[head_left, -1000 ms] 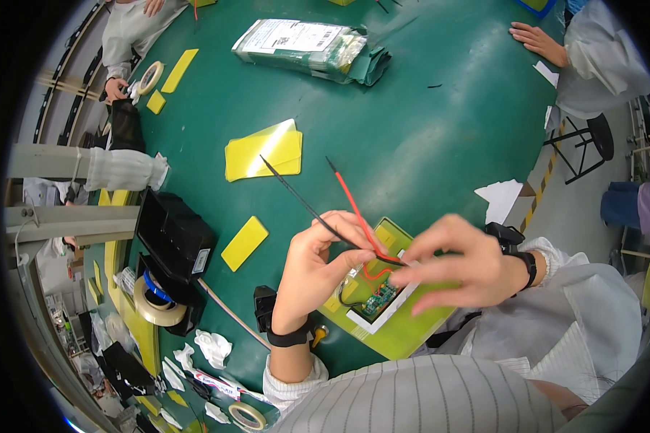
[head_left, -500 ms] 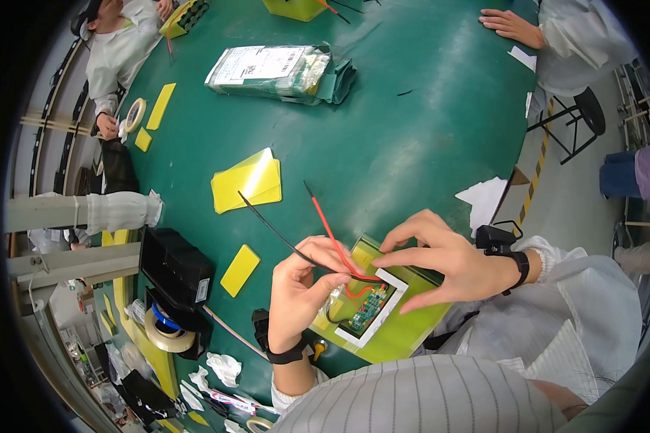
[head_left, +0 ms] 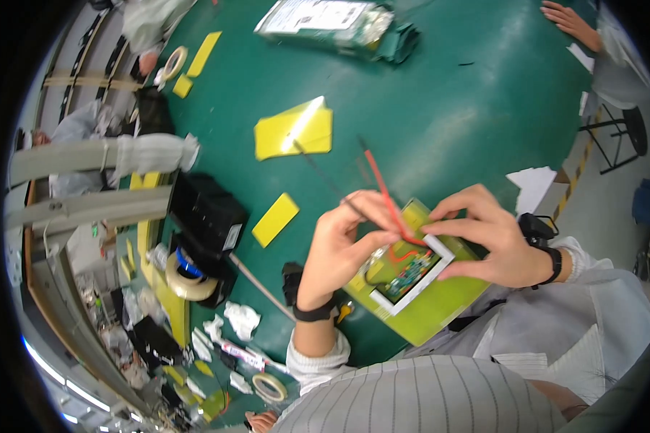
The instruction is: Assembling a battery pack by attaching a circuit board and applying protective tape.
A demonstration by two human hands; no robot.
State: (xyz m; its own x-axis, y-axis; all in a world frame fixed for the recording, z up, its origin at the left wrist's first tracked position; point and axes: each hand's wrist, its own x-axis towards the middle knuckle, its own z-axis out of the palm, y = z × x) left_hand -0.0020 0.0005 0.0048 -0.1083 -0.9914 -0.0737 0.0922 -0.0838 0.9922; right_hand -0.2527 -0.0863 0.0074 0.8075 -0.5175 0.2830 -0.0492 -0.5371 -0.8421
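In front of me lies a flat yellow-green battery pack (head_left: 451, 299) with a small green circuit board (head_left: 412, 278) on top. White foam strips (head_left: 420, 290) border the board on two sides. My left hand (head_left: 350, 252) is closed, its thumb and fingers pinching the red wire (head_left: 380, 180) and the black wire (head_left: 323, 172) near the board. The wires' free ends point away from me; the black one is blurred. My right hand (head_left: 487, 238) has its thumb and fingers apart around the strip's corner, fingertips touching or just above the pack.
Yellow sheets (head_left: 296, 133) and a yellow piece (head_left: 276, 219) lie on the green table. Farther off is a wrapped package (head_left: 332, 27). At left stand a black bin (head_left: 206, 216) and a tape roll (head_left: 188, 281); crumpled tissue (head_left: 242, 320) lies nearer. Another person's hand (head_left: 570, 25) rests at far right.
My view has swung, so the whole scene sits farther right and higher. My left hand keeps its pinch on the wires, and the right stays at the strip's corner with fingers slightly closer together.
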